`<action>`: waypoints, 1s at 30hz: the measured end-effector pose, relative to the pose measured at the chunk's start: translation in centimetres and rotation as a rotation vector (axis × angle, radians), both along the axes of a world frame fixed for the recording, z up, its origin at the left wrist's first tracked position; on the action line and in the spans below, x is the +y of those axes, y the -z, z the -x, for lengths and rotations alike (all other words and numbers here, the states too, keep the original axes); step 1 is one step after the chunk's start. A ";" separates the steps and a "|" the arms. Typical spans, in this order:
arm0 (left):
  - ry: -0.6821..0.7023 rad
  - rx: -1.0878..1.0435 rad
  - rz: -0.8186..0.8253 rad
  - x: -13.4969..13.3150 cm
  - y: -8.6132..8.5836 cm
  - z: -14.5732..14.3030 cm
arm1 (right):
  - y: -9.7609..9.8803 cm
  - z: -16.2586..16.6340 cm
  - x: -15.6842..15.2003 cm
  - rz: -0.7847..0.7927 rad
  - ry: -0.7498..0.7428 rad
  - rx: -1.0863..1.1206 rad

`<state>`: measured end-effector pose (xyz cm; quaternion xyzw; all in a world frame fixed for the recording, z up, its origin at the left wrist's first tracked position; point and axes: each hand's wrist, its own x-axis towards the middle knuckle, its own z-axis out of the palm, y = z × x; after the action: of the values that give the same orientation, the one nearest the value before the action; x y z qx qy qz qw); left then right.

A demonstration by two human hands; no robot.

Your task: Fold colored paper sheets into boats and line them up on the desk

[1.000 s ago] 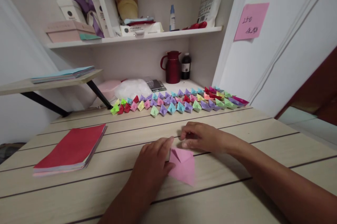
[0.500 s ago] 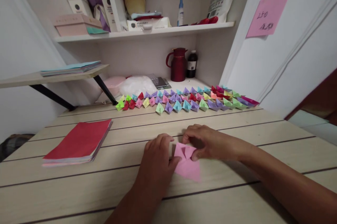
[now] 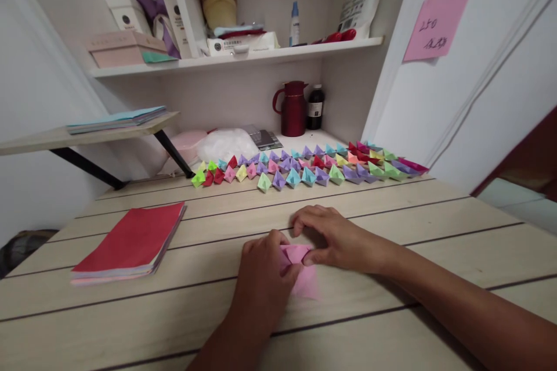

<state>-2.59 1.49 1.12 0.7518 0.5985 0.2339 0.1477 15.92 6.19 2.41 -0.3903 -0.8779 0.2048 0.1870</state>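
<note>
pink paper (image 3: 306,284) | upper flap reshaped | right hand (image 3: 333,237) now touching it

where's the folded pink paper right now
In the head view, the pink paper is low, just right of centre, between the left hand and right hand, with the red pad farther left.

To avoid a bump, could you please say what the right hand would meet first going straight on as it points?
The right hand would probably meet the pink paper first, then the left hand; depth is unclear.
</note>
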 end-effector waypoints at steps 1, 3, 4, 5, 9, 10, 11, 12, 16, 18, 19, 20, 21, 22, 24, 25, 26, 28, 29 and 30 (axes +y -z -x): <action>0.003 0.014 -0.003 0.0 0.0 0.0 | 0.0 0.0 0.0 -0.016 0.000 -0.007; 0.009 0.036 -0.009 0.0 0.1 0.1 | 0.2 0.0 0.0 -0.060 -0.002 -0.012; 0.011 0.045 -0.018 0.0 0.1 0.1 | 0.4 0.1 0.0 -0.084 -0.002 -0.013; 0.017 0.054 -0.027 0.0 0.2 0.1 | 0.6 0.2 0.0 -0.104 0.002 -0.011; 0.064 0.090 -0.066 0.1 0.6 0.3 | 1.5 0.5 0.4 -0.146 0.029 0.007; 0.073 0.101 -0.072 0.1 0.7 0.3 | 1.7 0.5 0.5 -0.151 0.036 0.015; 0.080 0.113 -0.077 0.1 0.7 0.3 | 1.8 0.4 0.7 -0.153 0.043 0.025; 0.082 0.124 -0.080 0.1 0.7 0.3 | 1.9 0.3 0.8 -0.150 0.048 0.036; 0.067 0.151 -0.072 0.2 0.4 0.1 | 1.5 -0.1 0.9 -0.094 0.050 0.073; 0.047 0.155 -0.069 0.1 0.1 0.0 | 1.3 -0.2 0.8 -0.076 0.053 0.071; 0.035 0.156 -0.067 0.0 0.0 -0.1 | 1.2 -0.1 0.7 -0.077 0.058 0.064; 0.025 0.154 -0.065 -0.1 -0.1 -0.1 | 1.2 0.0 0.6 -0.085 0.064 0.055; 0.019 0.150 -0.063 -0.1 -0.2 -0.2 | 1.3 0.1 0.5 -0.096 0.070 0.045; 0.018 0.144 -0.063 -0.1 -0.2 -0.2 | 1.3 0.3 0.5 -0.110 0.075 0.036; 0.019 0.135 -0.069 -0.2 0.0 -0.1 | 1.5 0.7 0.4 -0.141 0.081 0.025; 0.018 0.132 -0.076 -0.1 0.1 -0.1 | 1.5 0.9 0.4 -0.157 0.083 0.022; 0.015 0.132 -0.083 -0.1 0.3 -0.1 | 1.6 1.1 0.3 -0.173 0.083 0.020; 0.011 0.137 -0.099 -0.1 0.6 0.0 | 1.5 1.4 0.2 -0.205 0.079 0.018; 0.009 0.140 -0.104 -0.1 0.7 0.0 | 1.4 1.6 0.2 -0.221 0.073 0.014; 0.009 0.145 -0.109 -0.1 0.8 0.1 | 1.4 1.8 0.2 -0.237 0.065 0.010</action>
<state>-2.65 1.43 0.28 0.7764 0.5907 0.2102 0.0639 14.15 6.37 1.03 -0.3929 -0.8818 0.0955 0.2430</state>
